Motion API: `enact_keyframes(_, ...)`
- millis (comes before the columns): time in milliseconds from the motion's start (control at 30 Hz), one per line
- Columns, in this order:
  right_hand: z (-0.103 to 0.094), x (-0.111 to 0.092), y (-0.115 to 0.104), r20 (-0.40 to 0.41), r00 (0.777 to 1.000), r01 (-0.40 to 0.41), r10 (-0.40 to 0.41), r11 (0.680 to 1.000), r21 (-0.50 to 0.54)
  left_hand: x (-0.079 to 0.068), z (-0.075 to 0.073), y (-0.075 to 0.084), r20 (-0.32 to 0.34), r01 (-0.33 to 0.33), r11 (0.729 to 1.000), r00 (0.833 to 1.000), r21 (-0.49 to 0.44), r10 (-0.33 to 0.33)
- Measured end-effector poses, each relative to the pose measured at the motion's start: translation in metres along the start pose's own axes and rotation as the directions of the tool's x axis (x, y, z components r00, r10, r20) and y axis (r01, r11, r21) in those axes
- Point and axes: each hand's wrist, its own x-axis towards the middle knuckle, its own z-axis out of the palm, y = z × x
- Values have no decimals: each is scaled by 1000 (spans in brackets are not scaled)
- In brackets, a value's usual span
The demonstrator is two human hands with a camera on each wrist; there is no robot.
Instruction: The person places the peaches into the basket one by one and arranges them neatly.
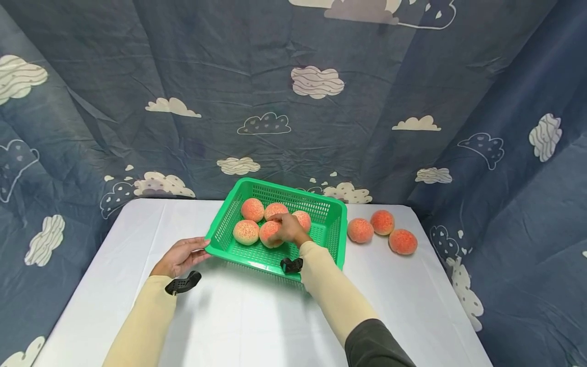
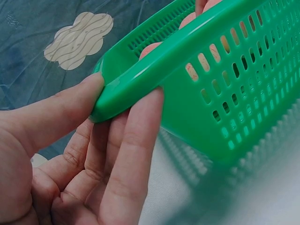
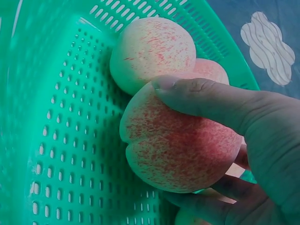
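Observation:
My left hand [image 1: 181, 256] pinches the left corner of a green plastic basket [image 1: 257, 264]. In the left wrist view, the thumb lies on the outer side of the rim [image 2: 140, 79] with fingers beneath it. Inside the basket, my right hand [image 1: 290, 229] grips a pinkish peach [image 3: 180, 140], thumb on top and fingers around its far side. Several other peaches sit about it in the basket, among them a paler one [image 1: 246, 232] to the left and a redder one [image 1: 252, 209] behind. Another peach [image 1: 302, 219] is partly hidden by the right hand.
Three orange-red peaches lie on the white table [image 1: 220, 316] right of the basket: one nearest it [image 1: 360, 230], one behind [image 1: 382, 222] and one farther right [image 1: 403, 241]. A dark blue curtain [image 1: 206, 66] with cloud prints hangs behind and beside the table.

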Motion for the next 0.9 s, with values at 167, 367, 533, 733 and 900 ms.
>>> enact_keyframes(167,0,2,-1,10,999,48,-47,996,-75,0,-1,0,8,-1,1000,1000,-7,1)
enact_keyframes(367,-1,1,-5,40,998,54,-49,988,-146,0,-1,1,14,2,1000,1000,-4,-2)
enact_keyframes(533,-2,2,-6,55,998,41,-33,987,-156,0,-1,2,4,6,1000,1000,6,-6)
enact_keyframes(733,-3,0,-5,40,999,26,-21,991,-134,1,-1,3,-1,1,1000,1000,4,-1)
enact_keyframes(900,-5,0,-5,40,999,30,-25,989,-141,1,-1,3,3,7,1000,1000,6,-7)
